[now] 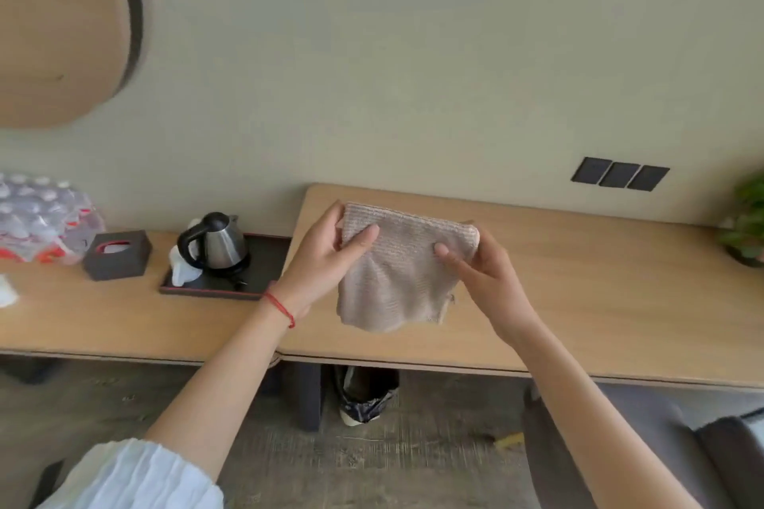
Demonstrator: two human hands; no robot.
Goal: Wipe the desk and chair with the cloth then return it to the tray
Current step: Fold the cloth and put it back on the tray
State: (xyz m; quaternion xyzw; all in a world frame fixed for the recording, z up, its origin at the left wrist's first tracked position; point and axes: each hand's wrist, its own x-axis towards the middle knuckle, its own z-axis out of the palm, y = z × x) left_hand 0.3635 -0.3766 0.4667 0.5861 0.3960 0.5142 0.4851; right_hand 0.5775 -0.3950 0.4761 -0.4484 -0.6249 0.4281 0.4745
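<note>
A beige ribbed cloth [397, 281] hangs folded in the air above the wooden desk [578, 281]. My left hand [330, 256] grips its upper left corner, thumb on the front. My right hand [479, 273] pinches its upper right corner. The lower edge of the cloth droops free, just above the desk top. A dark tray [264, 256] with a red rim lies on the lower counter to the left. A grey chair [599, 446] shows at the lower right, partly under the desk and partly hidden by my right arm.
A steel kettle [215, 244] and a white wrapped item [182, 273] sit on the tray. A dark tissue box [118, 254] and a pack of water bottles [41, 219] stand further left. A potted plant [744, 223] is at the desk's right end. A bin [364, 393] sits under the desk.
</note>
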